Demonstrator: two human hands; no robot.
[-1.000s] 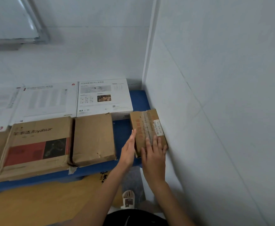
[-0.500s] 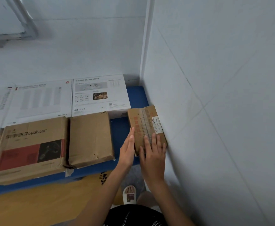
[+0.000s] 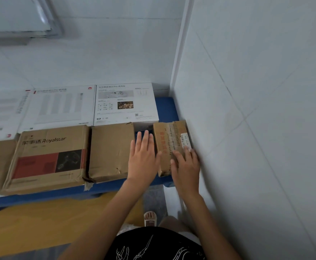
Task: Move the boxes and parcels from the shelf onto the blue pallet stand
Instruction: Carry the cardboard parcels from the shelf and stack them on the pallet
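While the small brown parcel (image 3: 172,145) lies flat on the blue pallet stand (image 3: 165,109), close against the white wall (image 3: 256,128) on the right, both hands are at it. The right hand (image 3: 186,166) rests on the near end of its top with fingers straight and a little spread, holding nothing. The left hand (image 3: 144,158) is flat and wide, fingers straight, just beside the parcel's left edge; whether it touches the side, I cannot tell. Left of this hand lies a plain brown box (image 3: 110,151), and beside it a Royalstar box (image 3: 48,156) with a red and black picture. Behind them lie two white boxes (image 3: 125,104) with printed text. All stand on the same blue surface.
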